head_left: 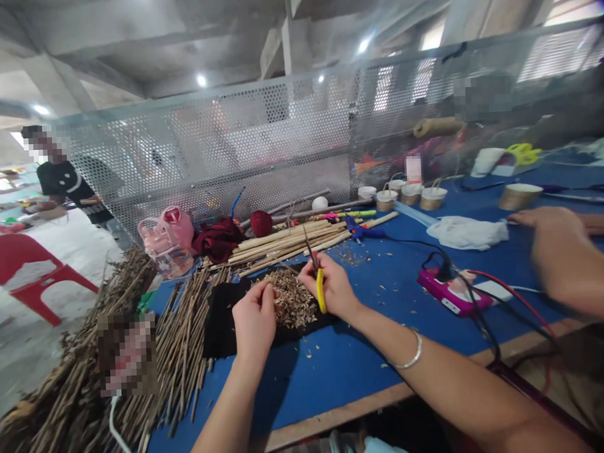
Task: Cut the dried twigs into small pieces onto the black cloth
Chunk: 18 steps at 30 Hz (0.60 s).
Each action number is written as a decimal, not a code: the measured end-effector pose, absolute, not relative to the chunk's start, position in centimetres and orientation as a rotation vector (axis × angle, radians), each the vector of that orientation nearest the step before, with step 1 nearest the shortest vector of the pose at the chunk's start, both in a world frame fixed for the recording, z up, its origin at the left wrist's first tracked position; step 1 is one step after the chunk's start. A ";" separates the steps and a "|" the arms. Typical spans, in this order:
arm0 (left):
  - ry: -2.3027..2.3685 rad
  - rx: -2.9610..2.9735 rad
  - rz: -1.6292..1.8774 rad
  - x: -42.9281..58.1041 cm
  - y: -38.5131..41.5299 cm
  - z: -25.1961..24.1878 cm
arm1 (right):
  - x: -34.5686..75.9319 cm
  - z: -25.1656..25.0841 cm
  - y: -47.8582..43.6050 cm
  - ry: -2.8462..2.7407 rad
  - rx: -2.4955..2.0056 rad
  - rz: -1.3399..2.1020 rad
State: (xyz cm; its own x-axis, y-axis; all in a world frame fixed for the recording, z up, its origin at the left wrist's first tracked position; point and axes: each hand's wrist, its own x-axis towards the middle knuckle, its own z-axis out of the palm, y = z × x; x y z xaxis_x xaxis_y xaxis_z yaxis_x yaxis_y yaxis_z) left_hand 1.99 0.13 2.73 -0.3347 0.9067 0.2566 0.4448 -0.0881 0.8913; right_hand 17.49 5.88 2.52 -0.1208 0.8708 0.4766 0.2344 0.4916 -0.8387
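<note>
The blue surface point(338, 372) runs across your whole view. Its left end is buried under a big heap of dark twigs point(54, 411), and paler, thicker sticks point(287, 240) lie behind your work. In front of you is a black cloth point(219, 327) carrying a pile of cut chips point(292, 300).

Your hands are apart, one on each side of that pile. Your right hand point(335, 288) is clamped on the yellow-handled cutters point(321, 289), and a thin twig point(307, 243) rises from their tip. Your left hand point(255, 322) has its fingers bunched at the pile's edge; whether it pinches a piece, I cannot tell.

This looks like snipping in progress, with the bits landing on the cloth. A clean cut would call for steadying the twig and keeping your left fingers clear of the blades.

At the back stand small paper cups point(433, 197) and a wider one point(518, 196), their contents hidden. A pink bag point(165, 239) sits at the far left. Another person's hand point(558, 249) rests on your right.
</note>
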 end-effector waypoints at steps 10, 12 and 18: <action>2.131 1.921 0.925 -4.5 2.4 2.6 | 23.0 0.2 11.4 -1.993 -1.660 0.282; 2.107 1.814 1.049 -4.8 2.4 2.3 | 22.8 -0.1 11.4 -1.939 -1.667 0.279; 1.383 0.872 1.506 -3.7 1.7 2.9 | 20.0 0.8 9.6 -1.756 -1.291 0.531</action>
